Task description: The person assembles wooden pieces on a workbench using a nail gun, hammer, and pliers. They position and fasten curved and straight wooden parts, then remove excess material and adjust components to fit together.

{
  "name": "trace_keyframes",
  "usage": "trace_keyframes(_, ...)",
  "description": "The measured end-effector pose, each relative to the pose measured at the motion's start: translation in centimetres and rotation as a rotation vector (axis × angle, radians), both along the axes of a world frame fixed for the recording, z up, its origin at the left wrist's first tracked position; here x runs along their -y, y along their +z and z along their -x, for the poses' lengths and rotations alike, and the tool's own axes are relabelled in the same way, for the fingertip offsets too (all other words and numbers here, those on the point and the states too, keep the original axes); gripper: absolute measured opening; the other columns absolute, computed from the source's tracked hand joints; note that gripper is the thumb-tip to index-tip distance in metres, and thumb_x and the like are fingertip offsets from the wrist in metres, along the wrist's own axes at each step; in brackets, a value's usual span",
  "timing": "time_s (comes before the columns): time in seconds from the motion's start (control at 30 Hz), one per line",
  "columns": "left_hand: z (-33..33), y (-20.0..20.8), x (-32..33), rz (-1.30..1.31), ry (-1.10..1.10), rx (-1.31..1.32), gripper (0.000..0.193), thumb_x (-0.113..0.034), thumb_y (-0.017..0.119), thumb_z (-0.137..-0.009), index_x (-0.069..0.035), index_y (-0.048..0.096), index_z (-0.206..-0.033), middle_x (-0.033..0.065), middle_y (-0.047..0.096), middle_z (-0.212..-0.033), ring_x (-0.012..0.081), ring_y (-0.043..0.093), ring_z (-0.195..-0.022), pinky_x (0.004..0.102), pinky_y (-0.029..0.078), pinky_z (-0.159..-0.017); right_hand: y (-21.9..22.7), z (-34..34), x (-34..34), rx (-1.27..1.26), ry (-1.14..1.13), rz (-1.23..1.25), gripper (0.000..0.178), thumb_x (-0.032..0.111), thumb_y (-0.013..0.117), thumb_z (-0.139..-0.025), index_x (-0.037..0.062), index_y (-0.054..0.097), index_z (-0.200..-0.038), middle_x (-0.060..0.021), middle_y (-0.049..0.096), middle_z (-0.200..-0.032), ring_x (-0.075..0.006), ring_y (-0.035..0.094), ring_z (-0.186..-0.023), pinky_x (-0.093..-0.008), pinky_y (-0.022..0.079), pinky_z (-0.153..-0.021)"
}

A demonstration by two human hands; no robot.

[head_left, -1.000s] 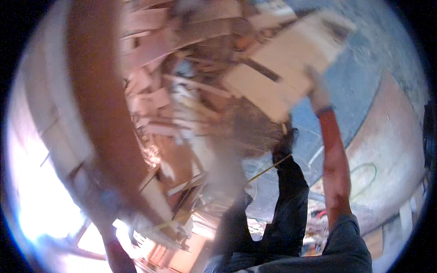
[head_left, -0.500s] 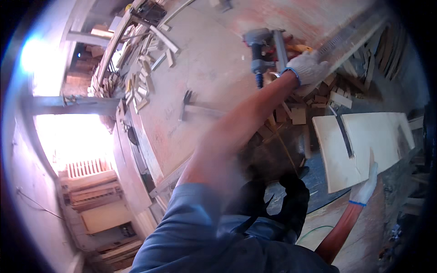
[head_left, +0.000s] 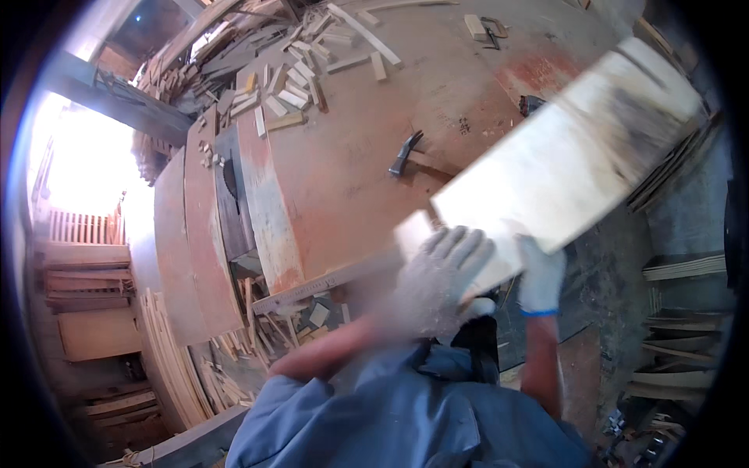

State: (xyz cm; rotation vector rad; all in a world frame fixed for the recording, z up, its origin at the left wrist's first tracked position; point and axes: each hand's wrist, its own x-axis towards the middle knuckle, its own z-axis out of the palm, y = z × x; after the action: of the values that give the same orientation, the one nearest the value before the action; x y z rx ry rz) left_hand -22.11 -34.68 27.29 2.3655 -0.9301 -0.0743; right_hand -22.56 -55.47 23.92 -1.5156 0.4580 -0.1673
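A long pale wooden board (head_left: 538, 168) with a dark stain and slots cut into it slants from my hands up to the far right. My right hand (head_left: 541, 274), in a white work glove with a blue cuff, grips its near edge. At the near left end my left hand (head_left: 446, 273), also gloved and somewhat blurred, lies with its fingers stretched out over the board. Whether its thumb reaches underneath I cannot tell. Just left of the board a claw hammer (head_left: 406, 154) rests on the worktable, its handle partly covered. A dark tool (head_left: 531, 104) peeks out behind the board.
The large worktable (head_left: 335, 195) carries many wood offcuts (head_left: 295, 84) at the far left. A toothed saw blade (head_left: 230, 181) stands in a slot on its left side. A small clamp (head_left: 491, 33) lies at the back. Curved boards (head_left: 675, 343) are stacked on the right.
The board has swung up from low on the right to lie across in front of me. My left hand has come back from the far tools onto its near end. My view has shifted too.
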Motion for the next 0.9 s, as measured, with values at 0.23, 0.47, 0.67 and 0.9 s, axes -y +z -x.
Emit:
trace_keyframes(0.23, 2.1, -3.4, -10.3, -0.303, 0.329, -0.103, 0.06, -0.02, 0.068, -0.087, -0.003, 0.05, -0.142, 0.0214, 0.057, -0.126, 0.0394, 0.058, -0.122, 0.0463, 0.048, -0.104, -12.0, -5.5, -15.7, -0.031, 0.624, 0.241, 0.034, 0.032, 0.06, -0.104, 0.0028, 0.076, -0.112, -0.0245, 0.075, -0.098, -0.0327, 0.074, -0.092, -0.0425, 0.057, -0.085)
trace_keyframes(0.47, 2.2, -7.3, -23.3, -0.239, 0.776, -0.162, 0.04, -0.008, 0.061, -0.094, -0.018, 0.064, -0.132, 0.0197, 0.073, -0.103, 0.0402, 0.073, -0.093, 0.0484, 0.059, -0.078, -12.8, -12.2, -12.8, 0.144, 0.516, 0.901, 0.045, 0.041, 0.079, -0.085, 0.0077, 0.074, -0.115, -0.0183, 0.07, -0.105, -0.0412, 0.066, -0.102, -0.0509, 0.053, -0.091)
trace_keyframes(0.67, -2.7, -6.0, -28.5, -0.406, 1.0, -0.349, 0.04, -0.018, 0.065, -0.097, -0.013, 0.064, -0.137, 0.0204, 0.076, -0.105, 0.0418, 0.073, -0.097, 0.0501, 0.059, -0.083, -16.8, -20.2, -4.8, -0.066, 0.704, 1.265, 0.042, 0.042, 0.074, -0.086, 0.0077, 0.064, -0.108, -0.0183, 0.069, -0.113, -0.0402, 0.066, -0.107, -0.0536, 0.053, -0.091)
trace_keyframes(0.9, -11.9, -6.0, -23.8, -0.361, 1.058, -0.11, 0.043, -0.03, 0.071, -0.096, -0.009, 0.066, -0.132, 0.021, 0.074, -0.114, 0.0402, 0.072, -0.104, 0.0497, 0.056, -0.091, -18.7, -23.5, -4.7, -0.326, 0.929, 1.189, 0.044, 0.042, 0.075, -0.086, 0.0074, 0.066, -0.11, -0.0215, 0.073, -0.105, -0.0443, 0.071, -0.1, -0.0555, 0.055, -0.087)
